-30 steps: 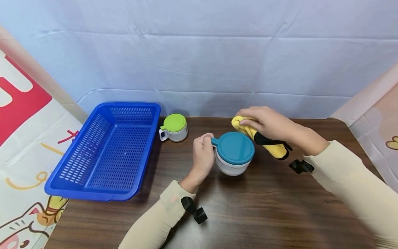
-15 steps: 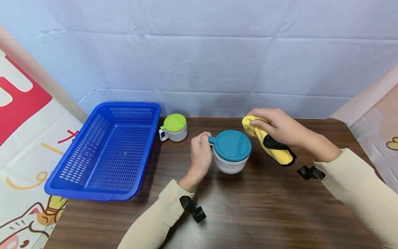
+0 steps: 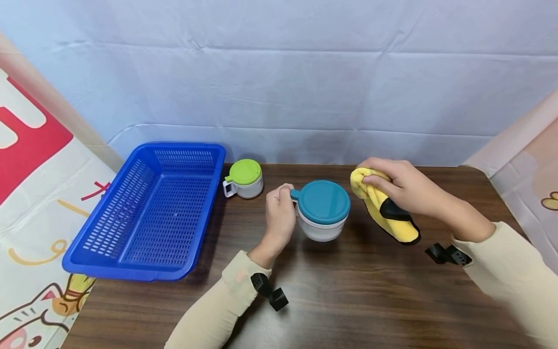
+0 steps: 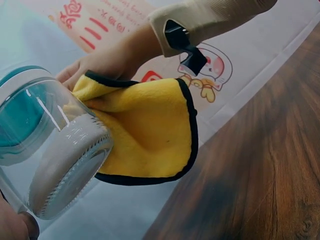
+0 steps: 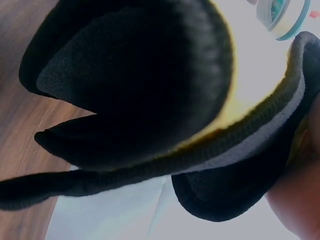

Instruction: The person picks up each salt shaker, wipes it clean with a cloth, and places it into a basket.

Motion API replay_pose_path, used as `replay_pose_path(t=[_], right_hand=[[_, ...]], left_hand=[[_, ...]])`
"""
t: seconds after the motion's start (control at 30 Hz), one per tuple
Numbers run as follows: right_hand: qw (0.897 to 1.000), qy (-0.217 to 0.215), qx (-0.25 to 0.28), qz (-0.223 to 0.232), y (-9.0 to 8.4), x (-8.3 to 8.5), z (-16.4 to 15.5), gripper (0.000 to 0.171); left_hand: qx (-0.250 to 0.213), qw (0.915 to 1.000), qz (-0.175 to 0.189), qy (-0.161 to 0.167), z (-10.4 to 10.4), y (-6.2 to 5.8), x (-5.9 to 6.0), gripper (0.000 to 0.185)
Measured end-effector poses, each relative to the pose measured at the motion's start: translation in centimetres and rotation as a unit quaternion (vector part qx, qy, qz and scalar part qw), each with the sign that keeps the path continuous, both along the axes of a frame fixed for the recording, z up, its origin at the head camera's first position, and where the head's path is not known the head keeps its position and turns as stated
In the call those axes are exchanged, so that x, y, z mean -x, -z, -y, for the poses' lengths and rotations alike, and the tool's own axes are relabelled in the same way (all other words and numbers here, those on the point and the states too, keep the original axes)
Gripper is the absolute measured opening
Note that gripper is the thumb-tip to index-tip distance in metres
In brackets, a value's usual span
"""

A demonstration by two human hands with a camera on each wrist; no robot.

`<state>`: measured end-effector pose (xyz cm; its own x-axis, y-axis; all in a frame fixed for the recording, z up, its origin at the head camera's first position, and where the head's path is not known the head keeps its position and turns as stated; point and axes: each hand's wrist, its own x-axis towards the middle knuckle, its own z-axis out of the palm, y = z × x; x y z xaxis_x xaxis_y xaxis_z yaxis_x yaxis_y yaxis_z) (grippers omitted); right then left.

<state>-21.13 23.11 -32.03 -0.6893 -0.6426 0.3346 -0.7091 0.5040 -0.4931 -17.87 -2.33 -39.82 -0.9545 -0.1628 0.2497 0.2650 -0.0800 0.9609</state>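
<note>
A: From the head view we see the left hand (image 3: 281, 213) curled round the handle of the teal-lidded jar (image 3: 321, 210), which stands on the brown surface (image 3: 348, 300) near the middle. The right hand (image 3: 403, 186) grips a bunched yellow cloth (image 3: 383, 208) just beside the jar, to its right, not on it.

B: We judge the wiping of this jar to be about finished, the lid looking clean and the cloth clear of it. The green-lidded jar (image 3: 243, 179) stands apart by the blue basket (image 3: 148, 213), which holds nothing, so both jars are outside it.

A: From the left wrist view we see the jar's clear wall (image 4: 55, 155) close up, with the cloth (image 4: 145, 135) hanging behind it from the right hand (image 4: 110, 57). Nothing lies between jar and basket.

B: The right wrist view shows us mostly the cloth's dark edging (image 5: 150, 100), with a jar (image 5: 285, 15) small in the corner.
</note>
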Motion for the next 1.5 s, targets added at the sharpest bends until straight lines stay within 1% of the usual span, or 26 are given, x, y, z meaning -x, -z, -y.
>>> replay_pose_path(t=[0.33, 0.57, 0.73, 0.87, 1.0, 1.13, 1.27, 1.5], right_hand=[[1.0, 0.012, 0.024, -0.002, 0.8, -1.3, -0.8, 0.019], [0.999, -0.012, 0.048, -0.006, 1.3, -2.2, -0.6, 0.023], [0.998, -0.023, 0.066, -0.008, 1.5, -3.0, -0.3, 0.022], [0.997, -0.036, 0.072, -0.007, 1.6, -3.5, -0.1, 0.024], [0.996, -0.051, 0.075, 0.001, 1.8, -3.7, 0.2, 0.027], [0.995, -0.058, 0.084, 0.004, 2.0, -3.9, 0.4, 0.026], [0.995, -0.057, 0.084, 0.003, 2.2, -3.9, 0.5, 0.025], [0.996, -0.047, 0.077, 0.003, 2.5, -3.9, 0.6, 0.029]], left_hand=[[-0.003, 0.9999, -0.006, 0.009, 0.0, 0.1, 0.2, 0.041], [-0.004, 0.9999, -0.004, 0.009, 0.0, 0.0, 0.1, 0.041], [-0.003, 1.0, -0.001, 0.01, 0.1, 0.0, 0.1, 0.043], [-0.003, 1.0, -0.001, 0.008, 0.1, -0.1, 0.0, 0.043], [-0.001, 1.0, -0.001, 0.01, 0.1, -0.1, -0.1, 0.042], [0.003, 0.9999, -0.001, 0.014, 0.1, -0.2, -0.2, 0.043], [0.007, 0.9998, -0.007, 0.016, 0.1, -0.2, -0.2, 0.043], [0.013, 0.9997, -0.019, 0.01, 0.0, -0.1, 0.0, 0.04]])
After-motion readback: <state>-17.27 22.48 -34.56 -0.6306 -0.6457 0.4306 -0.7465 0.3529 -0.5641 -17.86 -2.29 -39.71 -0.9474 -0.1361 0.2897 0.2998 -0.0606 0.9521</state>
